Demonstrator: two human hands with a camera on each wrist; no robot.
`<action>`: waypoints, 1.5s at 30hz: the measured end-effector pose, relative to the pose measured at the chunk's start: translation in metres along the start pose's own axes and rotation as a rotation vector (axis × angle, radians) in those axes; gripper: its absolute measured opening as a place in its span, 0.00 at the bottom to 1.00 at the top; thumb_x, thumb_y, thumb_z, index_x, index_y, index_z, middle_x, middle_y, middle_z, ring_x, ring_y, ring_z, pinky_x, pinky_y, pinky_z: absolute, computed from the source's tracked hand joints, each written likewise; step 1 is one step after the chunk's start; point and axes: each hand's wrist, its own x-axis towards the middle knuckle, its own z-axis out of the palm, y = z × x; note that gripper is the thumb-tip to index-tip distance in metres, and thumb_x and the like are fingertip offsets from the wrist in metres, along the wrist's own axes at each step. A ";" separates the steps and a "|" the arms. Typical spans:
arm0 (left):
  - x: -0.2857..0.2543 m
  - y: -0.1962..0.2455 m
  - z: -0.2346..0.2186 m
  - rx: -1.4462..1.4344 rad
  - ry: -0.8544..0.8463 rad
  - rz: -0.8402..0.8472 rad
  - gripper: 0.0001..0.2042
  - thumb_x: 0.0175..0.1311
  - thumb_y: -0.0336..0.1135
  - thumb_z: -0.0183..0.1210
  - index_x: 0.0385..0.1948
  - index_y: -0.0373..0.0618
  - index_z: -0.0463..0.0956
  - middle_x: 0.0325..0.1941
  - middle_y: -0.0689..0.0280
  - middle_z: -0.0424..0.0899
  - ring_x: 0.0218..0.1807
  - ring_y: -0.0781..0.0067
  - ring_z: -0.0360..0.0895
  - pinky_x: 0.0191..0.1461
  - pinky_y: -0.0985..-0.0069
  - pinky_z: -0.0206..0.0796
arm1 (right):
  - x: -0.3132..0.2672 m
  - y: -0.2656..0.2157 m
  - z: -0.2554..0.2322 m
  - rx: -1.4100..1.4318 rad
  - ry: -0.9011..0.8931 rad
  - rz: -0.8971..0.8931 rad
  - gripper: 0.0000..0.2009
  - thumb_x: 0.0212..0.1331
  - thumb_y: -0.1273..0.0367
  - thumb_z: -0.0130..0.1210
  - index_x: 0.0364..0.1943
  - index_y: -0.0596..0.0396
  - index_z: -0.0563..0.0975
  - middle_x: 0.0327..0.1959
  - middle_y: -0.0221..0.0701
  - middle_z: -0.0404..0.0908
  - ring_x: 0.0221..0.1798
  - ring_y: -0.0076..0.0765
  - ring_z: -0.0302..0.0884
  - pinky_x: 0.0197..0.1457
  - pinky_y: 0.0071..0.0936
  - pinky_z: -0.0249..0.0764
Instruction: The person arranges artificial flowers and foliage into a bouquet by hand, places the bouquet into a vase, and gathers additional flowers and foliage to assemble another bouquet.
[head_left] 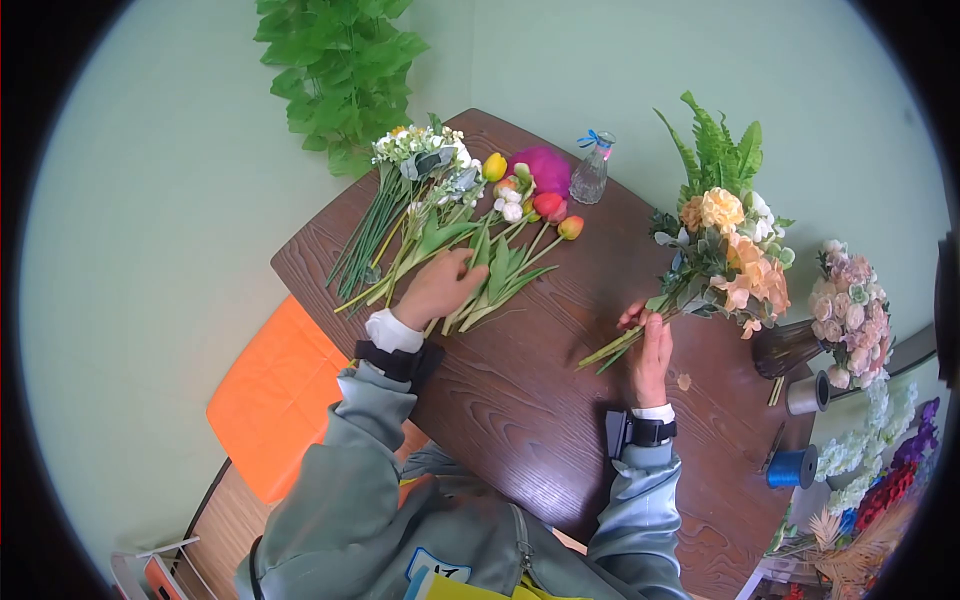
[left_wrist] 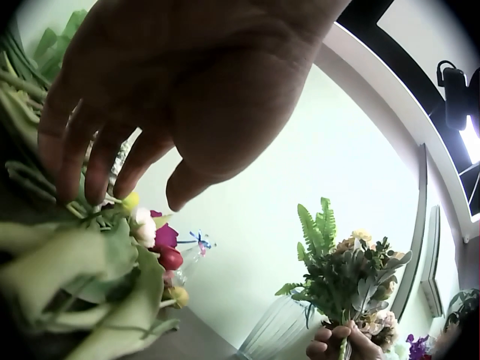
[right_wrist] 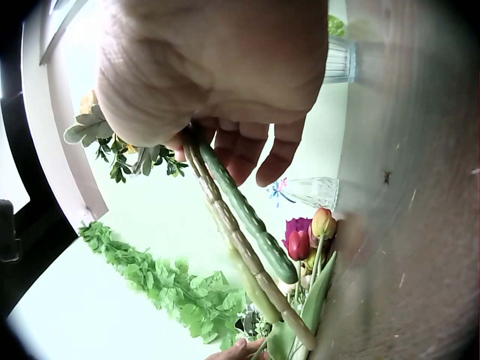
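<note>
In the head view my right hand [head_left: 652, 352] grips the stems of an artificial bouquet of peach and white flowers [head_left: 742, 255] with tall fern leaves. Its cut stem ends [right_wrist: 251, 262] stick out below the palm in the right wrist view. On the left of the table, my left hand [head_left: 440, 288] hovers over a row of loose flowers, its fingers slightly bent and holding nothing. Closest to that hand are the leafy stems of red and orange tulips [head_left: 548, 207]. Beside them lie a yellow tulip [head_left: 494, 167] and white flower sprays [head_left: 425, 146] on long green stems.
A small glass vase [head_left: 589, 180] with a blue ribbon stands at the back edge of the dark wooden table [head_left: 500, 390]. At the right are a dark vase [head_left: 785, 350], pink roses [head_left: 852, 310] and a blue spool [head_left: 792, 467]. An orange chair [head_left: 275, 400] is at the left.
</note>
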 end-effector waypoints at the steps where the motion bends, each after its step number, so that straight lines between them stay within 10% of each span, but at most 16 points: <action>1: 0.001 -0.002 -0.005 0.001 0.001 0.000 0.20 0.54 0.42 0.58 0.45 0.39 0.71 0.30 0.58 0.74 0.33 0.64 0.72 0.37 0.72 0.64 | 0.000 0.000 0.000 -0.006 -0.002 0.002 0.16 0.67 0.56 0.34 0.32 0.54 0.63 0.36 0.32 0.67 0.37 0.25 0.65 0.42 0.22 0.64; 6: 0.005 -0.020 -0.042 0.293 0.394 -0.057 0.20 0.53 0.44 0.56 0.44 0.41 0.72 0.39 0.52 0.75 0.39 0.51 0.75 0.42 0.62 0.67 | 0.000 0.002 -0.001 0.002 -0.006 0.005 0.16 0.67 0.56 0.34 0.32 0.54 0.63 0.36 0.31 0.68 0.37 0.25 0.65 0.42 0.22 0.64; 17: 0.020 -0.064 -0.053 0.247 0.262 -0.186 0.13 0.54 0.41 0.55 0.33 0.40 0.77 0.24 0.56 0.78 0.30 0.56 0.77 0.36 0.64 0.66 | -0.001 0.004 -0.002 0.019 -0.021 0.002 0.15 0.67 0.57 0.34 0.32 0.53 0.63 0.37 0.31 0.68 0.37 0.24 0.66 0.42 0.22 0.64; 26: 0.008 -0.036 -0.054 -0.207 0.493 0.003 0.12 0.61 0.36 0.51 0.36 0.35 0.75 0.20 0.67 0.76 0.22 0.79 0.69 0.28 0.76 0.60 | -0.001 0.006 -0.003 0.014 -0.021 -0.014 0.14 0.67 0.58 0.34 0.33 0.54 0.64 0.36 0.31 0.68 0.37 0.25 0.67 0.42 0.22 0.65; 32: -0.010 0.030 -0.031 -0.710 0.485 0.117 0.12 0.67 0.38 0.45 0.35 0.40 0.75 0.15 0.80 0.57 0.16 0.93 0.49 0.17 0.89 0.39 | -0.001 0.003 0.000 0.029 -0.022 -0.020 0.15 0.67 0.58 0.34 0.34 0.55 0.64 0.35 0.31 0.68 0.37 0.25 0.67 0.42 0.23 0.65; 45: -0.034 0.096 0.058 -1.254 0.225 0.172 0.10 0.67 0.34 0.44 0.38 0.36 0.70 0.17 0.78 0.57 0.16 0.92 0.49 0.17 0.90 0.41 | 0.000 0.000 -0.001 0.343 -0.057 -0.009 0.14 0.66 0.56 0.36 0.30 0.51 0.61 0.36 0.33 0.68 0.37 0.29 0.68 0.44 0.27 0.65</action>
